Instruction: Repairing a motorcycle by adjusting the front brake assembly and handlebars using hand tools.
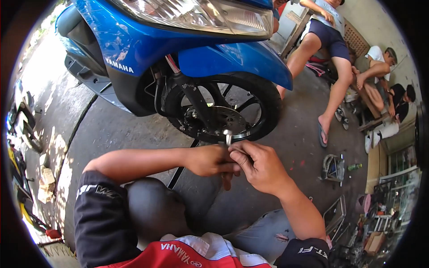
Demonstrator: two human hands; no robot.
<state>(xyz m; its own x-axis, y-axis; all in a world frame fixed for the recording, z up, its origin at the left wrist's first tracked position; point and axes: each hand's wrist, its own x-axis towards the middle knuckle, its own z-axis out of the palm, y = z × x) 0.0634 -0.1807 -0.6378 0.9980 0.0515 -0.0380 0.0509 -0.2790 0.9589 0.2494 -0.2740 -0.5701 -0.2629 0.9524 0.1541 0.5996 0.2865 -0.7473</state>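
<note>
In front of the blue scooter's front wheel [263,107], both my hands meet. Between the thumb and fingers of my right hand [259,165] is a small shiny metal piece with a rounded head [228,134], which looks like a bolt. My left hand [208,161] is closed right beside it, touching or nearly touching the right fingertips. What its curled fingers hold, if anything, is hidden. Just beyond the hands are the brake disc [230,120] and the dark fork leg [196,100]. Beneath my left forearm runs a thin black bar [176,177].
The scooter's blue front fender [237,60] and headlight [205,15] overhang the wheel. A person in shorts [333,44] stands at the right; others sit behind. A metal frame part [333,168] and a green can [355,167] lie on the floor [129,134] at right.
</note>
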